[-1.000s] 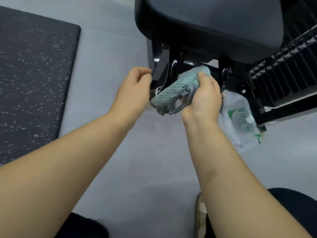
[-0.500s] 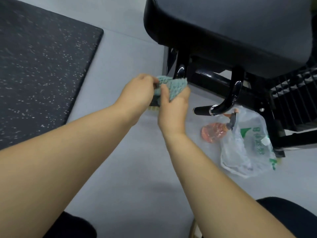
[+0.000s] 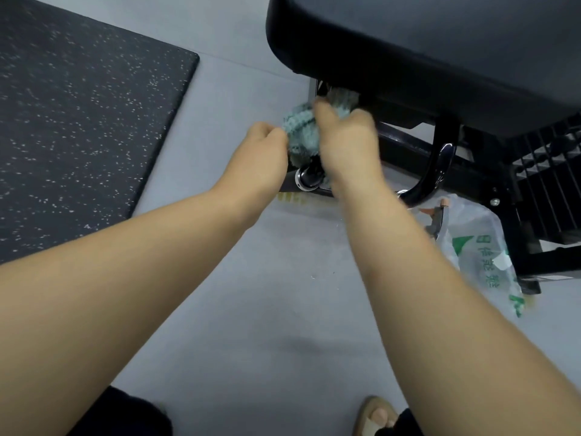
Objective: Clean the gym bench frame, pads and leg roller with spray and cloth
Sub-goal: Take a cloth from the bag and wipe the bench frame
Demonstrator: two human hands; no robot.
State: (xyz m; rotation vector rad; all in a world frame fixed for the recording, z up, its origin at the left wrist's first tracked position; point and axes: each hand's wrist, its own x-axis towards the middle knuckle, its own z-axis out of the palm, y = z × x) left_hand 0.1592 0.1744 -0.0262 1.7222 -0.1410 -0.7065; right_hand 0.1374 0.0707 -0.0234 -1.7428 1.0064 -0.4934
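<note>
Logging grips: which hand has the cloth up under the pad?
The right hand, gripping the cloth high, just below the pad; the left hand only pinches its edge lower down.

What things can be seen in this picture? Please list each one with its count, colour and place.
bench pad: 1, black, top right
bench frame: 1, black with chrome parts, under the pad
cloth: 1, pale green, at the frame below the pad's edge
rubber mat: 1, dark grey with pale specks, on the floor at left
plastic bag: 1, clear with green print, on the floor at right
floor: 1, grey, centre
foot in sandal: 1, tan sandal, bottom edge
left hand: 1, pinches the cloth's left side
right hand: 1, blurred, grips the cloth
</note>
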